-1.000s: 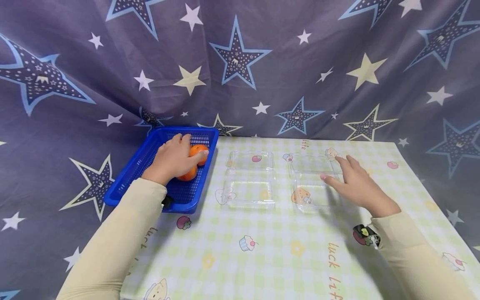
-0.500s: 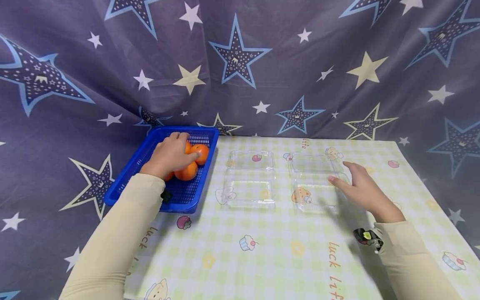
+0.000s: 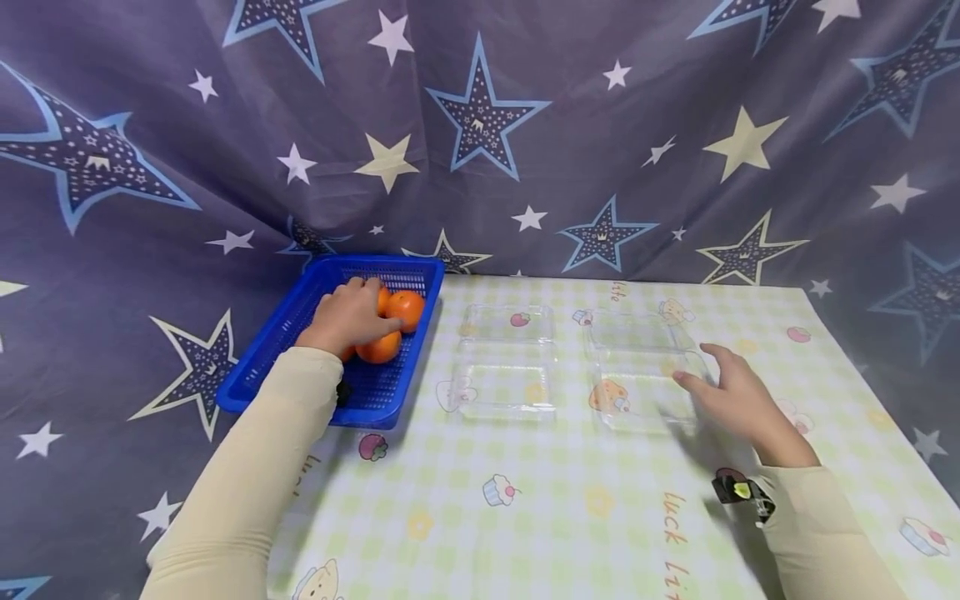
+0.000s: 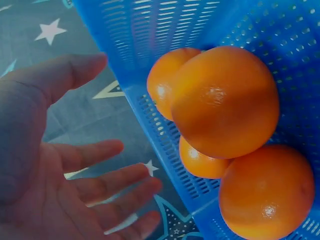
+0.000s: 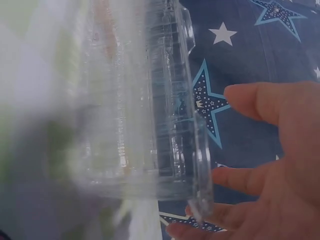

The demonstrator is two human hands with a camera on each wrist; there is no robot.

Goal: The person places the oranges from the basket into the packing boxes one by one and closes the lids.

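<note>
In the head view my left hand (image 3: 343, 318) hovers over the blue plastic basket (image 3: 397, 400), partly hiding several oranges (image 3: 378, 347) inside. The left wrist view shows that left hand (image 4: 90, 175) with fingers spread and nothing in its grasp, apart from the large orange (image 4: 225, 102). My right hand (image 3: 738, 404) is at the right side of a clear plastic clamshell box (image 3: 645, 392), which lies with its lid spread back. In the right wrist view the right hand's (image 5: 270, 165) fingers are loosely extended beside the box's edge (image 5: 202, 165); whether they touch it is unclear.
A second clear clamshell box (image 3: 504, 387) lies unfolded between the basket and the right-hand box. Everything stands on a table with a green checked cloth (image 3: 555, 517). A dark star-patterned curtain (image 3: 525, 175) hangs along the back and sides.
My left hand has drawn back slightly to the left, so more of the oranges shows. The right hand has moved rightward and nearer, off the clear box. The head view has shifted slightly.
</note>
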